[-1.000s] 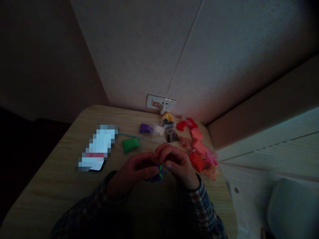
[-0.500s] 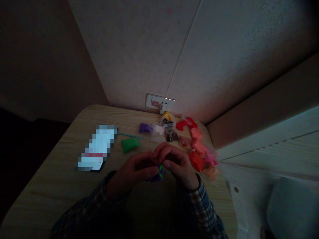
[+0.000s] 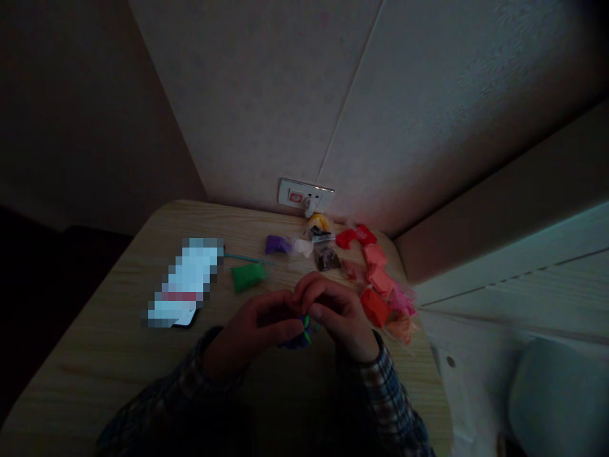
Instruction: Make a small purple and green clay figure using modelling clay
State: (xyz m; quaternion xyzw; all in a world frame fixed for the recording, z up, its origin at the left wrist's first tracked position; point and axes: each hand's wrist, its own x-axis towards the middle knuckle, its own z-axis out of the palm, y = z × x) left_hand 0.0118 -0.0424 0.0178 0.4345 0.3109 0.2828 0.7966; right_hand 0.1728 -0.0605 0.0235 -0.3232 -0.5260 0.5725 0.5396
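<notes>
Between my hands, above the near part of the table, is a small purple clay piece [image 3: 297,343] with bright green leaf-like bits on it. My left hand [image 3: 259,330] is closed on its left side, thumb and fingers pinching it. My right hand [image 3: 335,311] is bent over it from the right, with thumb and forefinger pressed together at the green part. The fingers hide much of the piece. Just beyond my left hand lies a green clay packet [image 3: 248,277]. A red-orange clay packet [image 3: 375,307] is close to my right hand.
On the wooden table [image 3: 118,304], a lit phone [image 3: 188,279] lies at left, beside a thin teal stick [image 3: 242,258]. Purple [image 3: 278,244], white, yellow, dark, red and pink clay packets spread along the back and right. A wall socket [image 3: 306,195] holds a plug.
</notes>
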